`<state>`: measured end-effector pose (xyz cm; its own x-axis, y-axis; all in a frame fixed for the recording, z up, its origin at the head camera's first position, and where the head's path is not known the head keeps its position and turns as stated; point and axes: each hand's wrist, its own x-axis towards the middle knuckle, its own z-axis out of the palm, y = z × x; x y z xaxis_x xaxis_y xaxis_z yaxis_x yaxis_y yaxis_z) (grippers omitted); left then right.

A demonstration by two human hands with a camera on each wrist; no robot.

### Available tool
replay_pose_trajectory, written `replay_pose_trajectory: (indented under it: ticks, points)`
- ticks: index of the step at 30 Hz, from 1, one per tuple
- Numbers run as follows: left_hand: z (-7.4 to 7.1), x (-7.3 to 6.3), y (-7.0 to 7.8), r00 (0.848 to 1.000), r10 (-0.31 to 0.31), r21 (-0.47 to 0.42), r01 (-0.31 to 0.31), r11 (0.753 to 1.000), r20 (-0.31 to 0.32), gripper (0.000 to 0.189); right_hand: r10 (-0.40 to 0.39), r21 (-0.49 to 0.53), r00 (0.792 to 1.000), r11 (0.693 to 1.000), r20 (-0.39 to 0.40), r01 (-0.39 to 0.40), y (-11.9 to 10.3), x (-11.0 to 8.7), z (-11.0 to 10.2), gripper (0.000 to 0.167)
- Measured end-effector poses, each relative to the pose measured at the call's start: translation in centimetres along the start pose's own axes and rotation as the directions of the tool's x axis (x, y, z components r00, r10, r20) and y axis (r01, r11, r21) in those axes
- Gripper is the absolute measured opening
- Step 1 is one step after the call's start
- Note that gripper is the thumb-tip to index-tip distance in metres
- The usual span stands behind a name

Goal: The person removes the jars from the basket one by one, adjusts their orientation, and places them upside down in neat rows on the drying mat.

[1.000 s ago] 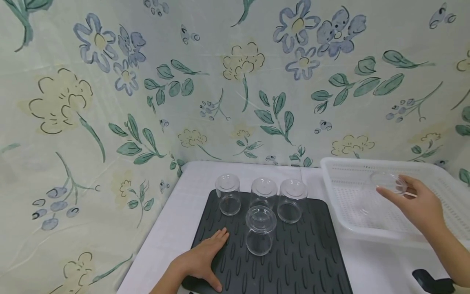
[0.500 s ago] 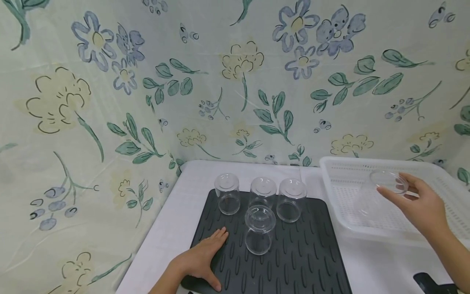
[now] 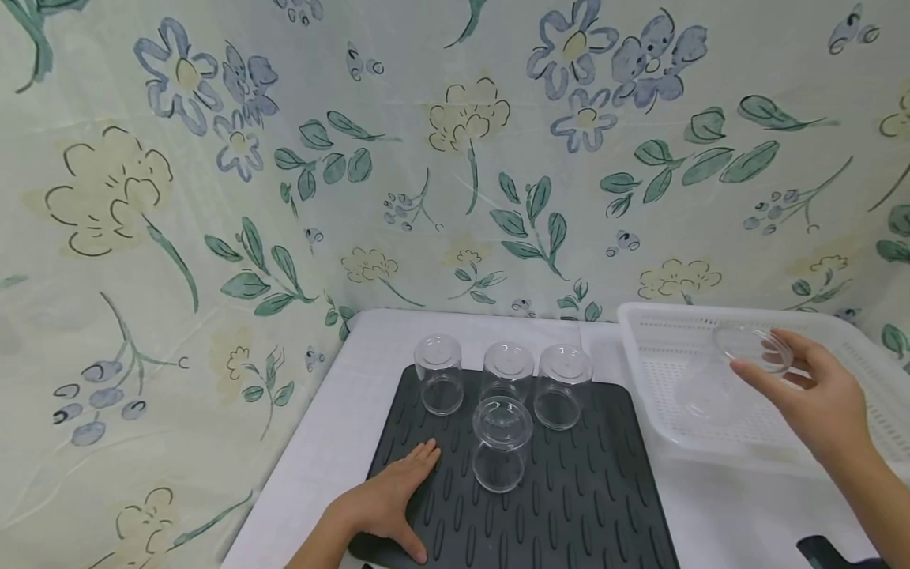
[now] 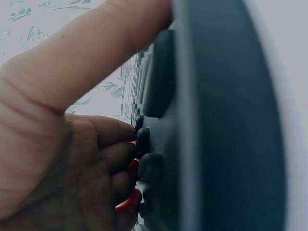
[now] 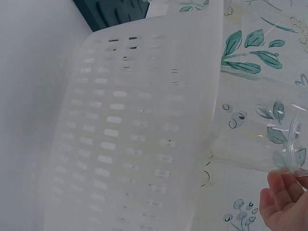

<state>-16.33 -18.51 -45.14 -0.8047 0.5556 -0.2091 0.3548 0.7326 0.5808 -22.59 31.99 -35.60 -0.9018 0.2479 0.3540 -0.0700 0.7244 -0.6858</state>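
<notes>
Over the white plastic basket (image 3: 643,395), my right hand (image 3: 817,391) pinches a clear drinking glass (image 3: 711,375) by its upper end, fingers and thumb on opposite sides. The glass tilts, its lower end toward the left. In the right wrist view the same glass (image 5: 260,130) lies across the right side, with the fingertips at its end. My left hand (image 3: 387,502) rests spread on the left edge of the black ribbed mat (image 3: 569,490); the left wrist view shows its thumb and fingers against the mat (image 4: 231,120). Several clear glasses stand on the mat, the nearest glass (image 3: 501,442) right of my left hand.
Three more glasses stand in a back row: the left glass (image 3: 439,375), the middle glass (image 3: 508,371) and the right glass (image 3: 564,387). A white cloth (image 3: 306,450) covers the table. Behind it hangs a flowered curtain (image 3: 426,237). The basket sits right of the mat.
The held glass has tilted a little more, its lower end swinging left. My right hand has shifted very slightly. My left hand stays on the mat.
</notes>
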Motion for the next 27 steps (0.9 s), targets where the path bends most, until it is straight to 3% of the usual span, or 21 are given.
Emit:
replay_pose_trajectory:
  ticks: [15, 27]
  points:
    - [-0.1, -0.1, 0.1, 1.000, -0.004, -0.010, 0.004, 1.000, 0.008, 0.129, -0.137, 0.080, 0.990, 0.987, -0.031, 0.139, -2.0, -1.7, -0.3, 0.074]
    - [-0.2, -0.1, 0.2, 1.000, -0.009, -0.013, 0.009, 1.000, 0.007, 0.129, -0.284, 0.222, 0.958, 0.933, -0.027, 0.283, -3.5, -3.4, 0.2, 0.066]
